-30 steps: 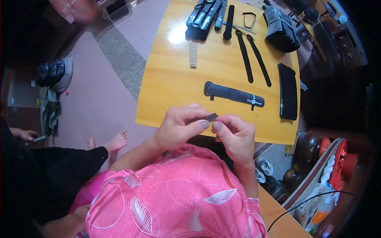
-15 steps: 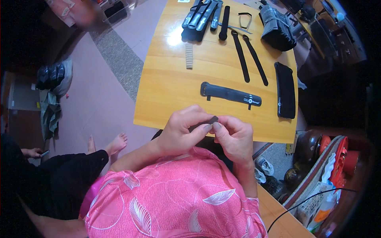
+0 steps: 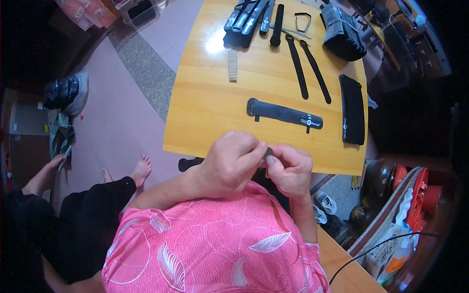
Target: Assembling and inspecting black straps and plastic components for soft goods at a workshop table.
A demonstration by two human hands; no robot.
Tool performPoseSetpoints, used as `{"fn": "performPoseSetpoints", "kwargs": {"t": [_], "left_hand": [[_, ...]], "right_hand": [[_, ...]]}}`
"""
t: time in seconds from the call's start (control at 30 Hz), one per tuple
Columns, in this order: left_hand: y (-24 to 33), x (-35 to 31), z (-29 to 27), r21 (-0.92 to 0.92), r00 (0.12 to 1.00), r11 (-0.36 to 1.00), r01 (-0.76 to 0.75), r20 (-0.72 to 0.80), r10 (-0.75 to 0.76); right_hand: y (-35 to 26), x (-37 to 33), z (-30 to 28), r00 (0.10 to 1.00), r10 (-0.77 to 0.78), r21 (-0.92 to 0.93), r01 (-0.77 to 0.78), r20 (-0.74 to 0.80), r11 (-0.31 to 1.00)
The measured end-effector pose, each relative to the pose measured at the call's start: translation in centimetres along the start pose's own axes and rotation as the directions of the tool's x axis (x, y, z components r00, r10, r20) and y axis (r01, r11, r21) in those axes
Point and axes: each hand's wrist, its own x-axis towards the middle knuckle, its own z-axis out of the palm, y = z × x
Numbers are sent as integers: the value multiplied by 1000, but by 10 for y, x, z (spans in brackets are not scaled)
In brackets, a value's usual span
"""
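My left hand and my right hand meet just off the table's near edge, fingers pinched together. Between their fingertips is a black strap, of which only a small end shows. A dark rounded strap end pokes out left of my left wrist; whether it is the same piece is hidden. Beyond my hands lies a dark grey band with two small black tabs and white print. Two thin black straps with looped ends rest farther back.
On the wooden table are a beige ribbed strip, a black folded pouch, a bundled dark stack and several grey bands. Another person's bare foot is at left. Red items crowd the right.
My left hand has turned, its fingers now closing nearer my right fingertips. Less of the strap shows between them, and a dark end has appeared left of my wrist. The person at left shifted.
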Motion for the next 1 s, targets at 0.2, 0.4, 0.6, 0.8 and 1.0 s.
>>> {"fn": "performPoseSetpoints", "kwargs": {"t": [0.2, 0.4, 0.6, 0.8, 1.0], "left_hand": [[2, -1, -3, 23, 999, 999, 24, 44, -25], [-1, -3, -1, -322, 965, 910, 262, 81, -249], [-6, -3, 3, -124, 994, 987, 99, 52, -93], [-7, -7, 13, -24, 995, 997, 77, -57, -78], [-8, -11, 15, -15, 997, 999, 38, -64, -39]], "right_hand": [[9, -2, 3, 998, -63, -62, 63, 3, 996], [-1, -1, 3, 988, 148, 206, -154, 45, 966], [8, 2, 9, 979, 201, 175, -192, -39, 966], [12, 6, 14, 972, 223, 320, -188, -79, 929], [19, 10, 1, 933, 321, 376, -359, 160, 854]]}}
